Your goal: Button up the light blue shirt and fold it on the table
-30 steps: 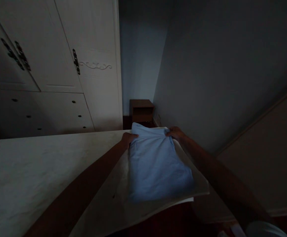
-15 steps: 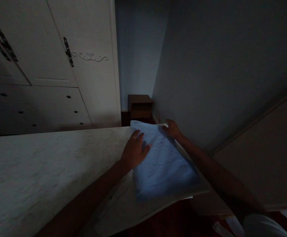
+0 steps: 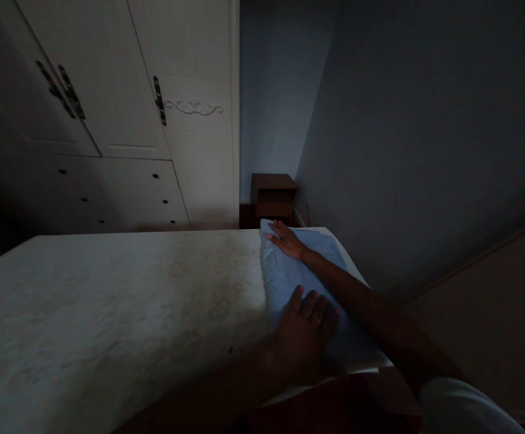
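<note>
A light-blue folded cloth (image 3: 284,277) lies along the right end of a pale, stained mattress (image 3: 154,295). My right hand (image 3: 288,242) rests flat near the cloth's far left corner, its fingers stretched out and open. Nearer to me, my left hand (image 3: 305,328) is over the close part of the cloth, fingers apart and holding nothing; a ring shows on one finger. Whether the left palm presses on the fabric is hard to see. My forearms and the dim light hide some of the cloth's near and right parts.
A white wardrobe (image 3: 203,163) with dark handles and drawers stands beyond the mattress. In the back corner is a small brown nightstand (image 3: 273,181). A grey wall (image 3: 425,120) runs along the right. The floor shows dark red (image 3: 334,398) below the mattress's near edge.
My right hand has left the far right edge and moved left onto the cloth. My left hand has come nearer and to the right. The view has turned slightly left.
</note>
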A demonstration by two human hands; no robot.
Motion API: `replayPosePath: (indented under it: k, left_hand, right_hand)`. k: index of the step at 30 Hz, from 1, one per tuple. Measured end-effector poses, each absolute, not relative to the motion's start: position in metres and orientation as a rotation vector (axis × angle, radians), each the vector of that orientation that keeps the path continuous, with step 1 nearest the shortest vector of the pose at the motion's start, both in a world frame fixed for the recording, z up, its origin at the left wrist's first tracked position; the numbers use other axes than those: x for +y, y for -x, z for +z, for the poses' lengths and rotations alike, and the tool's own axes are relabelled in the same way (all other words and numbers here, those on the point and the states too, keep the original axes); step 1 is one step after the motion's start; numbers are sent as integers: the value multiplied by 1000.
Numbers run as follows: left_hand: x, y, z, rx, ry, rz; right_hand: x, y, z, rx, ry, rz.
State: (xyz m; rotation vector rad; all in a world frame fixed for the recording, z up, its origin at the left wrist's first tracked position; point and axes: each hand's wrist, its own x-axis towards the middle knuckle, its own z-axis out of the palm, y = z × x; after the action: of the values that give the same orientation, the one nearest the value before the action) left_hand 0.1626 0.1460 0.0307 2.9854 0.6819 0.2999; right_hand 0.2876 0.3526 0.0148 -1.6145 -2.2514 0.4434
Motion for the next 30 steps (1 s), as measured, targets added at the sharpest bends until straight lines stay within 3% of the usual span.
replayPosePath:
  k: [9,16,21,30]
  left_hand:
    - [106,-187,-11,725,-3040,576]
    - [103,-146,12,683,-3076,916]
    - [110,-105,19,1115,-2866,763]
    - [70,-98,1,914,-2870,675]
  right_hand:
    - [349,-287,12,-2314,1616,226]
    - [296,-289,31,-2290,1668,-61]
    - [260,-343,17,-2177,1859,-80]
    - [254,-376,20,-2144,2101,13]
